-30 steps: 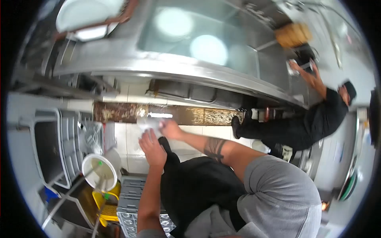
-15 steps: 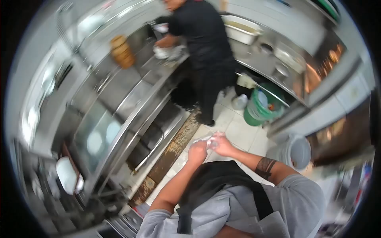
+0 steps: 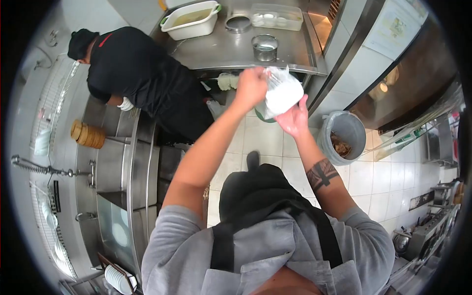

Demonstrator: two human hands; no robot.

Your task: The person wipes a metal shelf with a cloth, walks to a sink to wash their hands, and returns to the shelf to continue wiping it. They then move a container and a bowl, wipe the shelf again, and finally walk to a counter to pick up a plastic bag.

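A white bundle in clear plastic is held up in front of me, near the front edge of the steel counter. My left hand is closed on the plastic at the bundle's upper left side. Under the bundle's lower right side lies my right hand, palm up with the thumb raised, supporting it. What exactly is inside the plastic cannot be made out.
A co-worker in black leans over the sinks at the left. On the counter are a white tub, a metal pot and a clear container. A grey bin stands right, bamboo steamers left.
The view has turned toward the counter. Both hands have risen and moved forward, and the white bundle now shows clearly between them. The co-worker appears farther left, bent over the sinks.
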